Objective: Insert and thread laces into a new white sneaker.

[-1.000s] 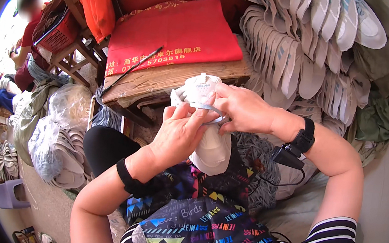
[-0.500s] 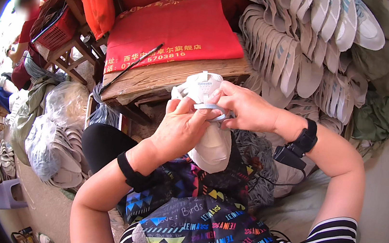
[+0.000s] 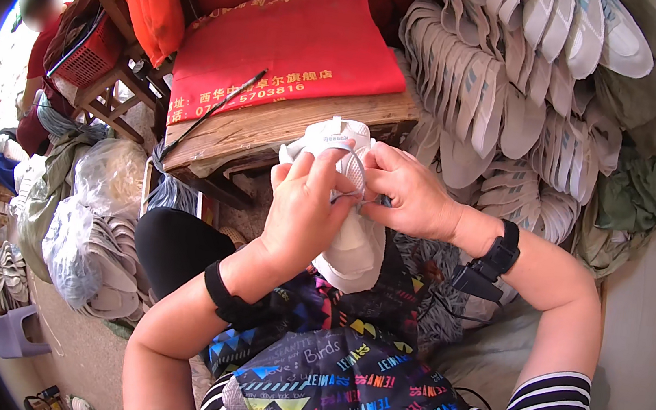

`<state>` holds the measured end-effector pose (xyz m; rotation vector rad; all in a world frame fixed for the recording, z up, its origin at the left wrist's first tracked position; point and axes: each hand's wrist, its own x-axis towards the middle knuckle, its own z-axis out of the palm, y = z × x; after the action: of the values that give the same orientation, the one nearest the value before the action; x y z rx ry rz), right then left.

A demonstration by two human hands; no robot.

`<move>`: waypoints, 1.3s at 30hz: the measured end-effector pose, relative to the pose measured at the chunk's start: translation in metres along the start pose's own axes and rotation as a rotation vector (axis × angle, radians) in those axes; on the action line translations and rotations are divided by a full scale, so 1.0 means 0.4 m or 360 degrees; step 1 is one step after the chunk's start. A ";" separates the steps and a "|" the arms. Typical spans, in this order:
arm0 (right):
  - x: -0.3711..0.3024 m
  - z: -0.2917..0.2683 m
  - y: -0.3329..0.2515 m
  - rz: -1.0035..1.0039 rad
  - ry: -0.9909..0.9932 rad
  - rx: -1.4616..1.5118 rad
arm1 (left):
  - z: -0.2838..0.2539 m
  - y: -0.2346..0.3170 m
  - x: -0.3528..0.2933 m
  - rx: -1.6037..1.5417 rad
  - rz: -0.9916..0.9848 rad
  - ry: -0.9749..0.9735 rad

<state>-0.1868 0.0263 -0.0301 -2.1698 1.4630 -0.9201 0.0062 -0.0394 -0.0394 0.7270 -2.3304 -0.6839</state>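
A white shoe (image 3: 353,253) is held over my lap, its tongue end toward the bench and its toe toward me. A thin grey-blue shoelace (image 3: 358,162) runs between my hands above the shoe's opening. My left hand (image 3: 299,210) is closed on the lace, which curves by its raised index finger. Pinched fingers of my right hand (image 3: 407,192) grip the lace at the shoe's right side. My fingers partly hide the eyelets and the crossing of the lace.
Beyond the shoe stands a wooden bench (image 3: 293,121) with a red cloth (image 3: 282,44) and a thin black rod (image 3: 221,106). Stacked white shoes (image 3: 474,84) fill the far right. Grey-blue laces (image 3: 174,192) hang beside the bench. Bagged shoes (image 3: 86,237) and a purple stool (image 3: 19,331) lie left.
The broad lace loop between my fingers has become a thin strand drawn up near my left index finger. My left hand has turned more upright; my right hand has shifted slightly.
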 end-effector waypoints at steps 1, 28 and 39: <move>0.000 -0.002 0.001 -0.0011 -0.0028 0.0013 | -0.002 0.000 0.005 -0.0016 -0.0088 -0.0046; 0.015 -0.009 -0.039 0.0401 -0.0238 -0.0123 | -0.061 -0.045 0.092 -0.0911 -0.0605 -0.0418; 0.044 0.040 -0.065 0.0472 0.0538 0.0456 | -0.024 -0.046 0.035 -0.1688 -0.0472 0.0141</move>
<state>-0.1538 0.0196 -0.0201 -1.5968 1.6291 -1.3360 0.0093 -0.0644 -0.0387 0.5507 -1.4369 -1.7557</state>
